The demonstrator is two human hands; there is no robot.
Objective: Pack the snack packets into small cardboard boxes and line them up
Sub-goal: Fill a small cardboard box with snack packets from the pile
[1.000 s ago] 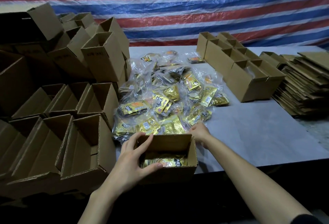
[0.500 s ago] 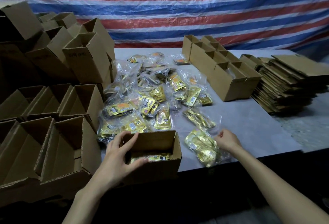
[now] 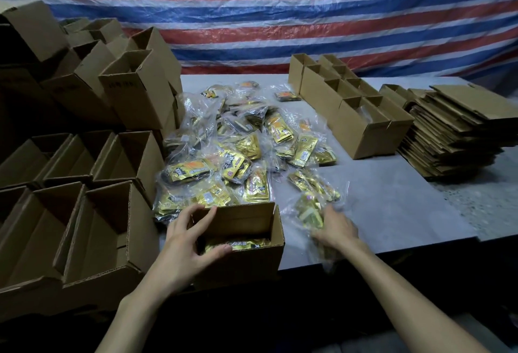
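Far left sit lots of empty boxes [image 3: 106,212], open on top and waiting. The left hand [image 3: 185,243] holds the left end of the small box [image 3: 244,240] at the near edge of the table [image 3: 392,207]. Its fingers hook over the far rim and its thumb lies on the near one. Some gold packets [image 3: 238,244] lie in the bottom of this box, and it looks like more can fit.

Behind it is the big pile of snack packets [image 3: 238,150], so I think most of the job is left.

Just right of the box, the right hand [image 3: 336,229] is on a clear bag [image 3: 308,212] of gold packets. It is blurry, so I cannot tell if the fingers pinch it.

Farther right, a row of boxes [image 3: 361,128] stands lined up. What is in them is hard to see. Next to them is a stack of flat cardboard [image 3: 454,134], not folded into boxes yet.
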